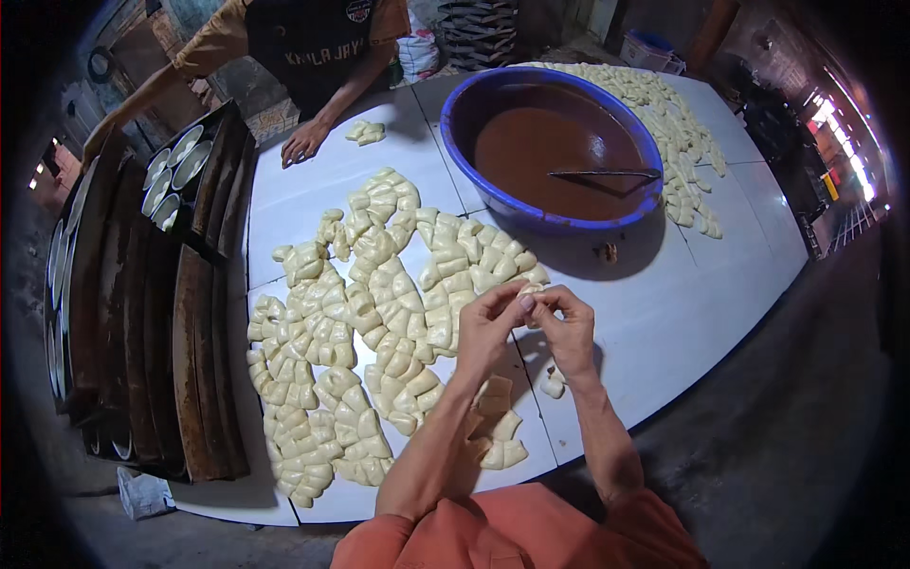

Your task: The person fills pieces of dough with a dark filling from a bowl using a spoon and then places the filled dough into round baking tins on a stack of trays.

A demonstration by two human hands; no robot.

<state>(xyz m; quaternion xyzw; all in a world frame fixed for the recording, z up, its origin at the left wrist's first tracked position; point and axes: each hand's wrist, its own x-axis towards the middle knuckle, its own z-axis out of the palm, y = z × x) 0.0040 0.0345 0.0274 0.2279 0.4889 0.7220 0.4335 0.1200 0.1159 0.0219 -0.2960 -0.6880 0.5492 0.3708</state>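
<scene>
My left hand (490, 327) and my right hand (566, 332) meet above the white table, fingers pinched on a small piece of pale dough (533, 292). Much of that piece is hidden behind the fingers. To their left spread many flattened, glossy pieces of dough (379, 284), packed side by side. Below my left wrist lie more dough pieces (502, 453), partly in shadow. A small dough lump (553, 383) rests beneath my right hand. Beyond my hands stands a large blue basin (569, 224) of brown filling (531, 147), with a dark flat stick (607, 174) lying across it.
Stacked dark trays (194, 351) with round metal tins (192, 163) line the left table edge. Across the table, a co-worker's hand (305, 142) rests near a lone dough piece (365, 133). More dough pieces (664, 142) cover the table behind the basin. A brown crumb (606, 252) lies near the basin.
</scene>
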